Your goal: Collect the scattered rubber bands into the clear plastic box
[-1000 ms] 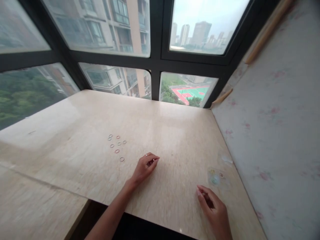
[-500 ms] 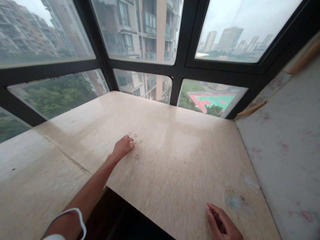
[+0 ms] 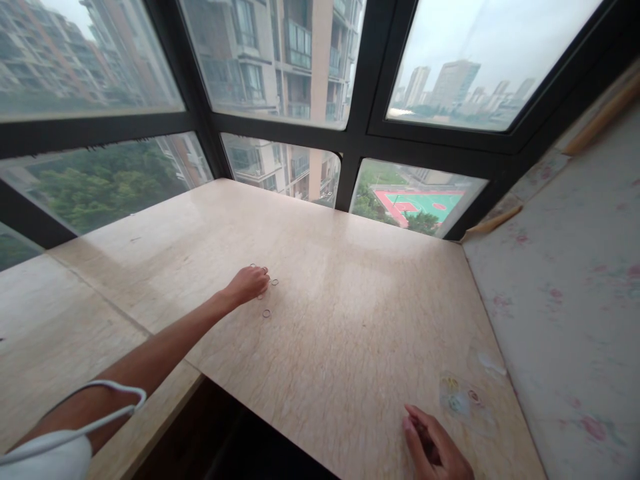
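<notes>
My left hand (image 3: 249,283) reaches out over the tabletop, fingers closed and pointing down among several small thin rings. One reddish ring (image 3: 265,269) shows right at the fingertips; whether they grip it is hidden. Just right of the knuckles lies another ring (image 3: 275,282), and a darker ring (image 3: 267,313) lies nearer to me. Part of a ring (image 3: 252,266) shows behind the hand, and a pale one (image 3: 259,297) peeks out below it. My right hand (image 3: 434,447) rests at the near edge, loosely curled, with a gap between thumb and forefinger and nothing visible in it.
A clear plastic box (image 3: 465,408) with yellow, teal and reddish rings sits right of my right hand, a clear plastic piece (image 3: 489,364) behind it. The marble-patterned tabletop (image 3: 340,300) meets windows and a flowered wall (image 3: 560,313). A white cord (image 3: 120,400) hangs by my left arm.
My left hand's fingers have drawn together and shifted over the rings, covering more of them. My right hand keeps its curled pose. The view has turned slightly to the right.
</notes>
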`<state>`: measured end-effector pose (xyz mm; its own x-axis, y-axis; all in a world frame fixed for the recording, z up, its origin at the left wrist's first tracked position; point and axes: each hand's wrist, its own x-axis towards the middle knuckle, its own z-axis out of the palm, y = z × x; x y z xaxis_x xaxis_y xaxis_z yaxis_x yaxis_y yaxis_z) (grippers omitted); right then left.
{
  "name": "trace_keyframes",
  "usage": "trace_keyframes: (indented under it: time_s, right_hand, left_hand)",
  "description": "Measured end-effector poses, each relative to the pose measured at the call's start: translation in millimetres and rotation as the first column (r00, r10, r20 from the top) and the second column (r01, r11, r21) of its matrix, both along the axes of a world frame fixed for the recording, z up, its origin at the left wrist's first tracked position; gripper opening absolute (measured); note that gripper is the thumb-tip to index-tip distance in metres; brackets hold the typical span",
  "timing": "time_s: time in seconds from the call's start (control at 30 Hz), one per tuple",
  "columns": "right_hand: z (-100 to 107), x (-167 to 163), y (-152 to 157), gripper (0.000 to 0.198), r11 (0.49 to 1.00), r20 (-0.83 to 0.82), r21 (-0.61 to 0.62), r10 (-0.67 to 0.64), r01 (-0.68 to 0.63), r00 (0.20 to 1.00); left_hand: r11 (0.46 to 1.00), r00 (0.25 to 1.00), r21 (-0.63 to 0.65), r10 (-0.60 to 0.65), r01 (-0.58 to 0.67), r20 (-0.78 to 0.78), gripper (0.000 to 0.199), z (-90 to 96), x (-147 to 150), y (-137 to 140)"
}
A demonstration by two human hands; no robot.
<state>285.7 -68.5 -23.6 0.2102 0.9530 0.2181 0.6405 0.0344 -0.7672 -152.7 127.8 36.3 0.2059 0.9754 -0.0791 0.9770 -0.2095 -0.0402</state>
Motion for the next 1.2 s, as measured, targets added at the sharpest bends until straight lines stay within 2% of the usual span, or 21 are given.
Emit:
trace_keyframes:
  time_s: [0.13,0.2,0.23,0.27,0.33,0.4,0.43,0.5,0.6,0.67,0.73,0.83,0.93,1.0,1.07,1.13,1.2]
  right_hand:
    - [-2,1,0,0.044,1.0,0.022,0.006,0.01,-0.01,1.0]
    - [-4,3,0,0.044,1.0,0.026,0.0,0.02,-0.02,0.999]
    - [-5,4,0,0.044,1.0,0.028,-0.002,0.026,-0.026,0.999]
    - [-6,5,0,0.043,0.999,0.031,-0.001,0.033,-0.033,0.999]
    - [-8,7,1,0.04,0.998,0.037,0.007,0.07,-0.07,0.997]
    - [-7,8,2,0.037,0.993,0.044,0.017,0.114,-0.114,0.993]
    - [-6,9,2,0.035,0.991,0.045,0.021,0.13,-0.131,0.991]
    - [-3,8,3,0.034,0.99,0.04,0.027,0.136,-0.137,0.99]
    - [3,5,2,0.032,0.992,0.025,0.042,0.122,-0.123,0.992]
    - [6,3,2,0.03,0.991,0.008,0.047,0.124,-0.124,0.992]
    - [10,1,3,0.028,0.99,-0.01,0.044,0.134,-0.133,0.991]
    - [14,0,3,0.025,0.989,-0.034,0.027,0.149,-0.148,0.988]
    - [18,0,3,0.023,0.988,-0.059,0.015,0.154,-0.154,0.986]
    - [20,-1,3,0.022,0.988,-0.072,0.011,0.156,-0.156,0.985]
    - [21,-2,2,0.022,0.987,-0.08,0.012,0.159,-0.159,0.984]
    - [22,-2,2,0.022,0.987,-0.087,0.012,0.163,-0.162,0.983]
    - [22,-2,3,0.022,0.986,-0.091,0.007,0.164,-0.164,0.982]
  left_hand:
    - [0.998,0.993,0.028,0.056,-0.059,0.109,0.019,5.5,-3,2]
    - [0.987,0.951,0.062,0.128,-0.151,0.282,0.017,8.1,0,-2]
    - [0.974,0.898,0.06,0.175,-0.216,0.403,0.018,9.0,2,-5]
    - [0.958,0.812,0.031,0.224,-0.285,0.538,0.019,9.9,7,-9]
    - [0.925,0.545,-0.1,0.301,-0.367,0.782,0.023,11.7,19,-17]
    - [0.914,0.253,-0.221,0.316,-0.342,0.915,0.028,14.3,36,-25]
    - [0.919,0.138,-0.245,0.298,-0.308,0.945,0.029,16.1,47,-29]
    - [0.933,-0.016,-0.26,0.264,-0.248,0.964,0.028,20.4,70,-36]
    - [0.945,-0.114,-0.283,0.267,-0.164,0.957,0.027,26.7,109,-44]
    - [0.951,-0.127,-0.291,0.277,-0.107,0.952,0.025,29.2,136,-48]
    - [0.955,-0.107,-0.291,0.284,-0.05,0.953,0.023,29.9,164,-52]
    - [0.956,-0.031,-0.289,0.291,0.046,0.956,0.022,28.3,206,-59]
    - [0.961,0.065,-0.239,0.231,0.142,0.971,0.024,24.8,251,-66]
    - [0.969,0.145,-0.146,0.118,0.197,0.982,0.024,21.5,280,-70]
    - [0.965,0.241,-0.01,-0.056,0.263,0.969,0.022,17.4,306,-73]
    - [0.928,0.337,0.129,-0.253,0.349,0.907,0.019,12.5,326,-74]
    - [0.864,0.421,0.22,-0.425,0.452,0.802,0.018,7.4,340,-73]
